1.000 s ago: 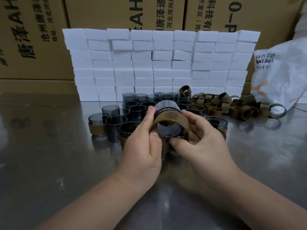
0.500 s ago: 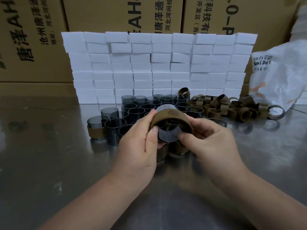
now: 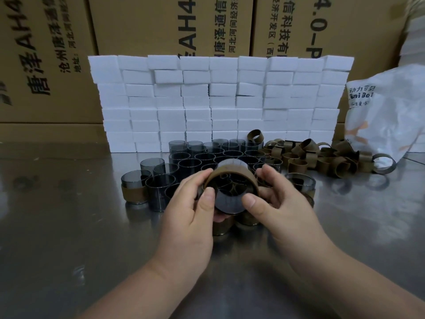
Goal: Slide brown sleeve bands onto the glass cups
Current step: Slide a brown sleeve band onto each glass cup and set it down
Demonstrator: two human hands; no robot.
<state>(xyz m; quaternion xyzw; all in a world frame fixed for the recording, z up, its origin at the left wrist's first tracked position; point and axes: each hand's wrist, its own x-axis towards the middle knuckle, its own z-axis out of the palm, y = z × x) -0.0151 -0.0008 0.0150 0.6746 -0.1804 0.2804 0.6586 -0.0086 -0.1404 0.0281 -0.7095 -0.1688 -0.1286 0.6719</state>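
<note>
Above open steel tabletop (image 3: pixel 69 226), the smoky glass cup (image 3: pixel 230 203) was gripped by left hand (image 3: pixel 190 217) and right hand (image 3: pixel 276 203); the brown sleeve band (image 3: pixel 230 174) had been pushed farther on.

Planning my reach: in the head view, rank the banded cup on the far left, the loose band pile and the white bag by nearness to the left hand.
1. banded cup, just left of the left hand.
2. loose band pile, back right.
3. white bag, far right.
</note>
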